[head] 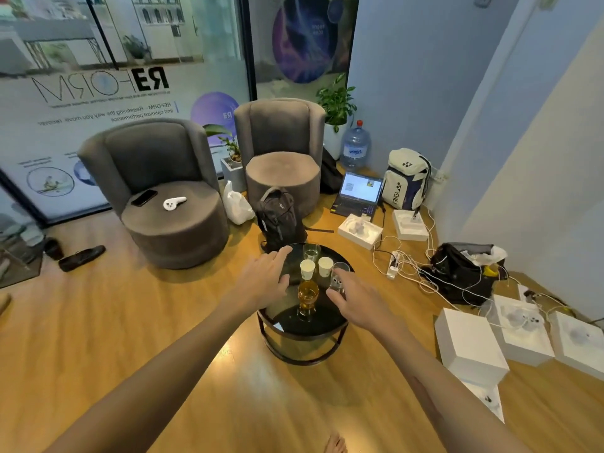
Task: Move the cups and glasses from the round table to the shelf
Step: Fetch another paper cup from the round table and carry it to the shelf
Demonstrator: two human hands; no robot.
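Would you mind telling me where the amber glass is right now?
In the head view, the amber glass stands near the middle of the round table, between the two hands and just in front of the two paper cups.

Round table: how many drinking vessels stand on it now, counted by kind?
White paper cups: 2
Clear glasses: 2, far one; near one at the right hand
Amber glass: 1
Total: 5 on the round table

Bright, even indoor light; daylight enters through the far glass wall. Glare sheens the wooden floor. Wide-angle distortion bends edges; overall focus slightly soft.
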